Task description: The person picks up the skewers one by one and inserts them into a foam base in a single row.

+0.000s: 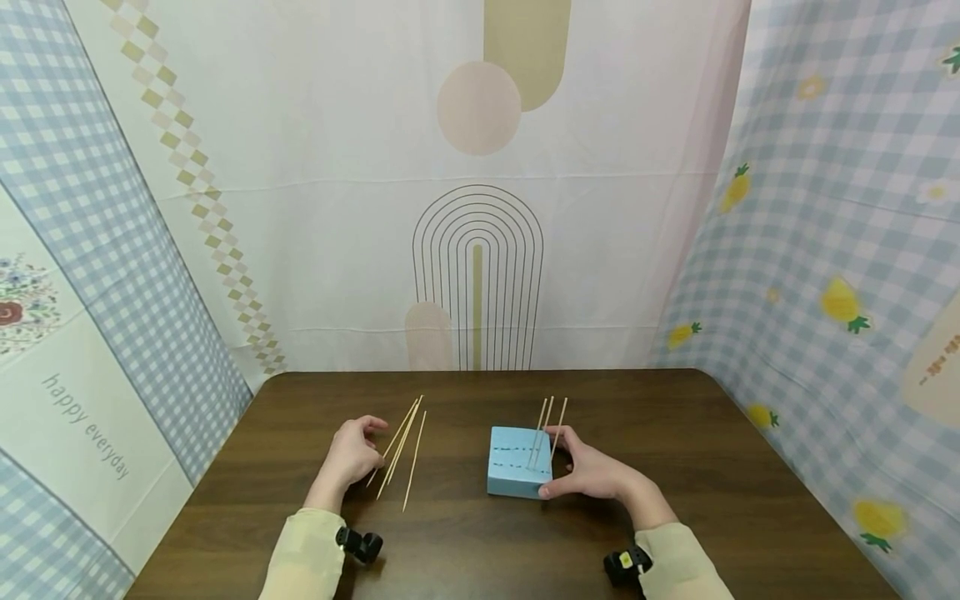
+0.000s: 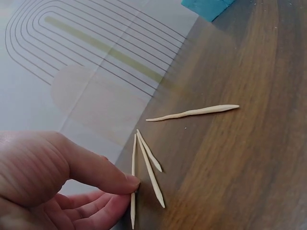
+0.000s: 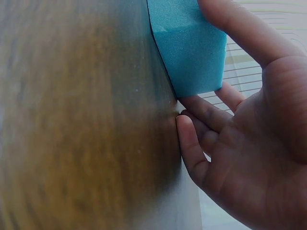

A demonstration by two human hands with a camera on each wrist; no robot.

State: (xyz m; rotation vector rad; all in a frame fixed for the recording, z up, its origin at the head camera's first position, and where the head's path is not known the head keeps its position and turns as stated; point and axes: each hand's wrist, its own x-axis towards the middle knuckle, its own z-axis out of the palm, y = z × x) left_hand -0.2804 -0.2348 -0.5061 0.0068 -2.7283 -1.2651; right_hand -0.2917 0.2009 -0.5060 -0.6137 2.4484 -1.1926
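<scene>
On the left of the table my left hand (image 1: 352, 452) pinches one thin wooden skewer (image 2: 134, 155) between thumb and fingers. Two more skewers (image 2: 151, 177) fan out right beside it, and another skewer (image 1: 415, 462) lies apart to the right. My right hand (image 1: 597, 473) holds a light blue foam block (image 1: 513, 485) at its right side, thumb on the near face and fingers behind. Dark marks run in two rows across the block's top. Several skewers (image 1: 559, 425) stand upright in its right part. In the right wrist view, the little finger (image 3: 188, 139) rests close by the tabletop.
The brown wooden table (image 1: 457, 550) has a rounded far edge against a patterned white cloth (image 1: 337, 250). Checked blue cloths (image 1: 787, 250) hang at both sides. A small black camera (image 1: 360, 546) is strapped on each wrist.
</scene>
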